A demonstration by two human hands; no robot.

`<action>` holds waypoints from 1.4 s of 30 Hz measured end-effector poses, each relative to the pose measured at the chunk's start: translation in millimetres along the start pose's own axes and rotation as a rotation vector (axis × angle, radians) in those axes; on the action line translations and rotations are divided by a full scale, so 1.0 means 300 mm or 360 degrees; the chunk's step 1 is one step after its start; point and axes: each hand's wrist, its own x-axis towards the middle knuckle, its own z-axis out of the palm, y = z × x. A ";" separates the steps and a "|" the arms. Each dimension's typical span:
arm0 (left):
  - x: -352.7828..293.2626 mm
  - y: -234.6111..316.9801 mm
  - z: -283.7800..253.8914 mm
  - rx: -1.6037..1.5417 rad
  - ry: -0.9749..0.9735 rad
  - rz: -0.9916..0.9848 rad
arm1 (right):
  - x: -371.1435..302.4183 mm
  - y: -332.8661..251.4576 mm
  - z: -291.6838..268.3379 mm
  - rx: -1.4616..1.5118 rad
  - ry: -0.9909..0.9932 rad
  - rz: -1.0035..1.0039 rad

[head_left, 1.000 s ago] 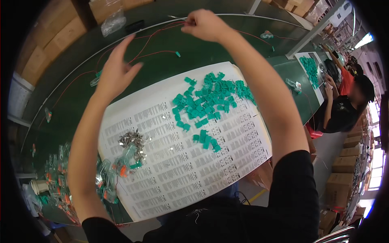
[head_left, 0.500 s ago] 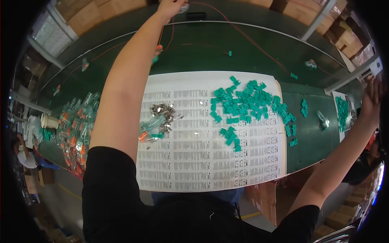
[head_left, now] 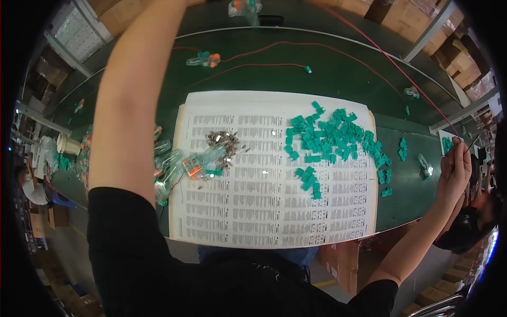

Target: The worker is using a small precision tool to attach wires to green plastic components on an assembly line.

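Out over the right-hand end of the table (head_left: 401, 208), here's the grip: the right hand (head_left: 455, 168) has its fingertips pinched on a red wire (head_left: 346, 21), a thin dark sliver (head_left: 473, 142) poking out beside them, too small to identify. And look at that wire, running nearly straight up and leftward until it leaves the top edge! The left hand is up there too, out of sight, so no telling what it holds. That pinch looks slim; too hard a tug, I'd say, and the wire could slip free. It crosses in front of the slanting grey post (head_left: 478, 104), touching or not I can't tell, so a low swing might snag.

Further in, a clear fitting with orange (head_left: 211, 59) lies on the table, its own red lead trailing right: a drooping wire could tangle there. Below, the green clips (head_left: 338, 132) sit loose on the printed sheet (head_left: 227, 211), some spilled past its edge; one careless elbow might scatter them, and the little metal pieces (head_left: 224, 143) look just as easily swept.
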 end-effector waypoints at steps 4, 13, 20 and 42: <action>0.051 0.060 -0.371 0.0312 -0.0190 -0.0005 | 0.048 0.095 -0.010 0.0040 -0.0123 0.0084; -0.471 0.416 -1.154 0.1076 -0.0574 -0.0055 | -0.061 0.266 0.049 0.0207 -0.0771 0.0083; -1.005 0.705 -1.444 0.1200 -0.0547 -0.0531 | -0.242 0.341 0.227 0.0040 -0.1106 0.0070; -1.650 0.665 -0.360 -0.0729 -0.1153 -0.2020 | -0.818 0.213 0.988 -0.0589 -0.1624 -0.1409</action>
